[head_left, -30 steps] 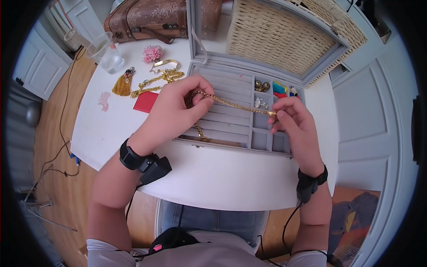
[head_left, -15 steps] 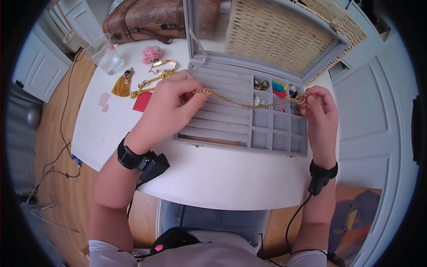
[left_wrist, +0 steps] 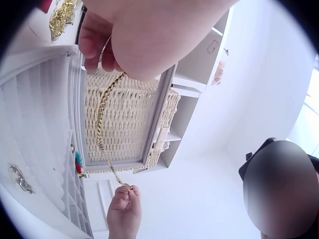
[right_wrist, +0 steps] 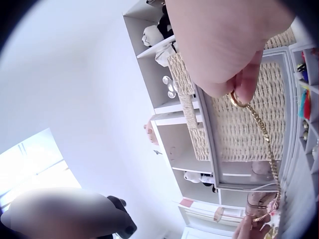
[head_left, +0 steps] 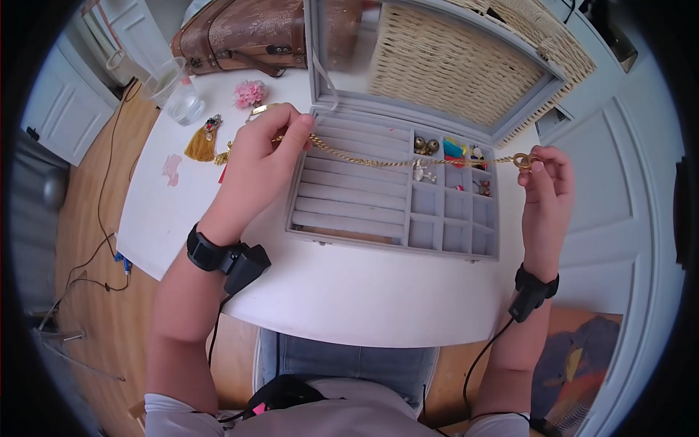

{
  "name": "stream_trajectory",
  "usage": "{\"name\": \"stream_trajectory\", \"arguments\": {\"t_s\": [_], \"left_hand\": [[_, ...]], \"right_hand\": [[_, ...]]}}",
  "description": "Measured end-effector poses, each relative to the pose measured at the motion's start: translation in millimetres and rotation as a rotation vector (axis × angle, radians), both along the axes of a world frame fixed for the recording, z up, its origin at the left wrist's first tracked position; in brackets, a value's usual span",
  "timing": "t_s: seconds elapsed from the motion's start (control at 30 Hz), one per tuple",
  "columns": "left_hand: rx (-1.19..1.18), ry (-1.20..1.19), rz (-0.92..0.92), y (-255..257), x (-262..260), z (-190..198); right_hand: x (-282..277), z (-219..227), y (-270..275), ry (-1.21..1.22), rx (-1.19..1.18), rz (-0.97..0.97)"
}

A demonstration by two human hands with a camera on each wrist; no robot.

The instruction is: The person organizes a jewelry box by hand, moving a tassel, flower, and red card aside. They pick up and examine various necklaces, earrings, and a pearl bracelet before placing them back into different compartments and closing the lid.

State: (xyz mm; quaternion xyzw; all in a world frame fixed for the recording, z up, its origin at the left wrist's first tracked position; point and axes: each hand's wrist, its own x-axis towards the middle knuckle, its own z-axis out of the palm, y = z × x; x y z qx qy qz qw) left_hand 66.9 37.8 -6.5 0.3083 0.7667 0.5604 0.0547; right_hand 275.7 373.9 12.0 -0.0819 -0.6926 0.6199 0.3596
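A gold chain (head_left: 386,163) stretches across the head view between my two hands, sagging slightly in the middle. My left hand (head_left: 255,164) pinches one end between thumb and fingers, above the left side of the grey jewelry box (head_left: 349,200). At the other end, beyond the box's right edge, the thumb and fingertips of my right hand (head_left: 545,197) pinch a round gold ring clasp (right_wrist: 238,101). The box lies below the chain, its lid (head_left: 342,93) raised. Padded ring rolls fill its left part; small compartments on the right hold earrings (head_left: 424,172) and colorful trinkets (head_left: 453,149).
On the table's left lie a gold tassel piece (head_left: 202,146), a pink flower (head_left: 250,94) and a clear plastic cup (head_left: 183,109). A brown suitcase (head_left: 247,40) stands at the back left. Behind the lid is a woven basket (head_left: 451,62).
My hands have drawn apart: the right one moved right past the box, the left one a little up and left. More of the chain is now stretched out between them.
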Motion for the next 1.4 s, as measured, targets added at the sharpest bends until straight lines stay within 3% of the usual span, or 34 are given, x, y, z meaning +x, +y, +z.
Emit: {"name": "stream_trajectory", "arguments": {"t_s": [0.07,0.1,0.2,0.33,0.4,0.47,0.5,0.53,0.63,0.73,0.77,0.87,0.97,1.0,1.07,1.13,1.33,1.4], "left_hand": [[-0.021,-0.075,-0.027,-1.6,1.7,2.4],[-0.043,-0.146,-0.061,-0.8,2.5,3.7],[0.004,-0.151,-0.083,0.2,6.2,8.2],[0.231,-0.164,0.026,-3.5,4.1,15.7],[0.210,-0.087,0.022,-5.8,-4.3,14.6],[0.105,-0.106,0.007,-6.3,-6.0,8.6],[0.001,-0.124,0.001,-7.0,-6.8,7.4],[0.004,-0.121,0.007,-7.7,-7.4,8.8],[0.281,-0.207,0.030,-6.5,-3.7,16.9],[0.159,-0.212,0.028,-8.7,-4.7,17.8],[0.156,-0.215,0.020,-7.4,-4.9,15.5],[0.012,-0.238,-0.001,-8.8,-6.9,10.7],[0.151,-0.232,-0.030,-11.2,-7.0,12.1],[0.168,-0.236,-0.046,-10.7,-4.6,15.6],[0.183,-0.242,-0.069,-7.9,0.1,16.0],[0.126,-0.286,-0.207,-4.2,3.4,12.3],[0.117,-0.456,-0.371,2.9,21.5,5.1],[0.194,-0.570,-0.538,1.4,23.0,8.2]], "right_hand": [[1.5,-3.2,5.2,-0.076,0.061,-0.050],[2.8,-2.3,5.7,-0.214,0.120,0.026],[5.4,5.5,-2.2,-0.300,0.165,0.100],[9.0,14.0,-7.6,0.065,0.058,0.083],[8.8,6.4,-6.4,0.008,0.080,0.081],[5.2,-2.0,-2.6,-0.380,0.218,0.224],[5.6,1.1,-7.1,-0.389,0.277,0.239],[7.3,5.8,-10.1,-0.386,0.280,0.244],[12.1,15.6,-13.1,0.064,0.139,0.157],[10.9,8.3,-8.5,-0.073,0.119,0.112],[7.8,8.1,-7.0,-0.284,0.177,0.144],[7.4,9.2,-13.9,-0.198,0.345,0.157],[13.8,16.7,-16.1,-0.016,0.230,0.191],[14.9,16.7,-16.1,0.070,0.199,0.219],[13.3,12.4,-22.9,-0.009,0.196,0.165],[7.6,8.0,-27.5,-0.186,0.124,0.204],[1.9,6.1,-46.9,-0.081,0.075,0.316],[3.3,5.2,-46.9,-0.052,0.091,0.327]]}}
